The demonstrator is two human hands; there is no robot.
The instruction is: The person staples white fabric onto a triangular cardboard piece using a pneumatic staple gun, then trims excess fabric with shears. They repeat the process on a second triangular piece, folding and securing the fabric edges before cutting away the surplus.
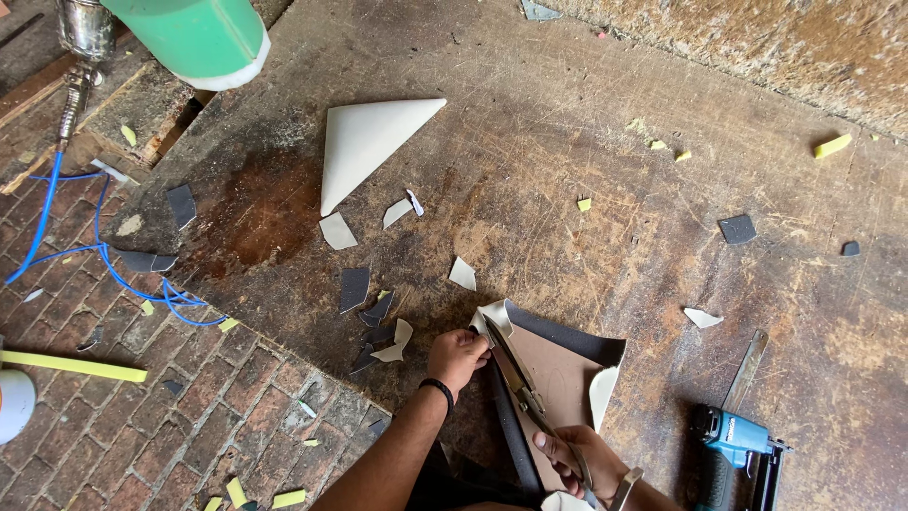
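My left hand pinches the corner of a flat piece of leather-like sheet, brown with a dark and cream edge, lying on the worn wooden workbench. My right hand grips the handles of long metal scissors, whose blades lie along the sheet's left edge, pointing toward my left hand. A black band sits on my left wrist.
A cream triangular offcut lies further back, with several small cream and dark scraps around it. A blue pneumatic stapler rests at the right. A green spray gun cup and a blue hose lie at the left above the brick floor.
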